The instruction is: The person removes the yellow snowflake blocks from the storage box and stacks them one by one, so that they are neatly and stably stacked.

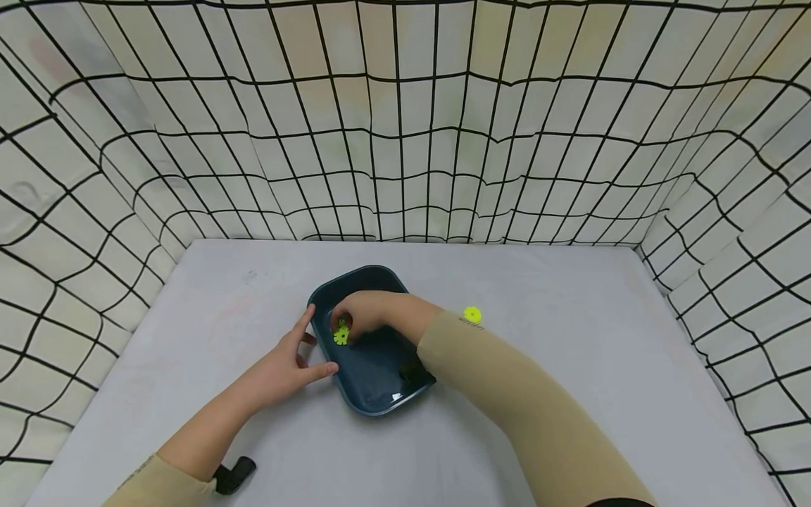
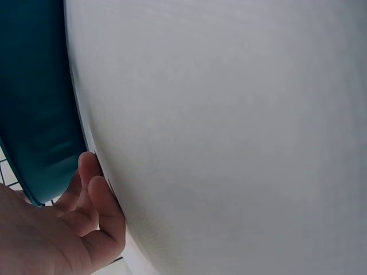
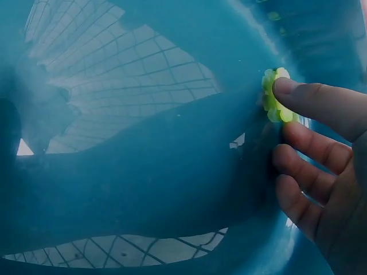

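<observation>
In the head view, a dark blue tray [image 1: 374,384] with rounded corners lies on the white table. My right hand [image 1: 367,312] reaches into its left part and pinches a yellow-green notched disc [image 1: 341,336]. The right wrist view shows the thumb of that hand [image 3: 327,149] on the notched disc [image 3: 277,94], the other fingers loosely bent. Outside the tray, my left hand [image 1: 288,362] spreads thumb and index finger against the left rim. In the left wrist view, other fingers of this hand [image 2: 63,229] bend beside the tray wall [image 2: 43,114].
Another yellow-green notched disc [image 1: 472,315] lies on the table right of the tray, near the right sleeve. A black object [image 1: 236,474] sits by the left wrist. Black netting [image 1: 431,155] over white sheeting stands along the back and sides of the table [image 1: 570,352].
</observation>
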`<state>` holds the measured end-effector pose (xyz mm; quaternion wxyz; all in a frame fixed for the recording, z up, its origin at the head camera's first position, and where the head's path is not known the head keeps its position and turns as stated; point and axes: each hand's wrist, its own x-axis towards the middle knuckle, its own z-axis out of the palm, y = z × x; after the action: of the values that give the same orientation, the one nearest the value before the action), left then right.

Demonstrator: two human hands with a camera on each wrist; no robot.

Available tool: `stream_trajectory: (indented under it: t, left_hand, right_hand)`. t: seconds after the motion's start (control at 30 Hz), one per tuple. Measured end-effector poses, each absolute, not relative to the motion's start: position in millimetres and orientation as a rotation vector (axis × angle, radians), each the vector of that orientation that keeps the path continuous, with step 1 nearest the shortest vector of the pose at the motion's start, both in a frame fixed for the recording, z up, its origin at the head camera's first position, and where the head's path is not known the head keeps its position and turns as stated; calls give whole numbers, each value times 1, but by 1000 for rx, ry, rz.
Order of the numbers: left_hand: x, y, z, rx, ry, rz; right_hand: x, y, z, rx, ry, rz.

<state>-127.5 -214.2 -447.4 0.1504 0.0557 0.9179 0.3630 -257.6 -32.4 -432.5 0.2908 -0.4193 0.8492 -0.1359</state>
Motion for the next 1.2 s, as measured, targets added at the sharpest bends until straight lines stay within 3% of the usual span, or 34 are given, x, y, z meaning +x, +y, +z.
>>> stream_trajectory:
  t: [1.2]
  left_hand:
    - [-129,-213,-448,158,2637,1051]
  right_hand:
    - [-260,-14,-423,-1089,2245,-283]
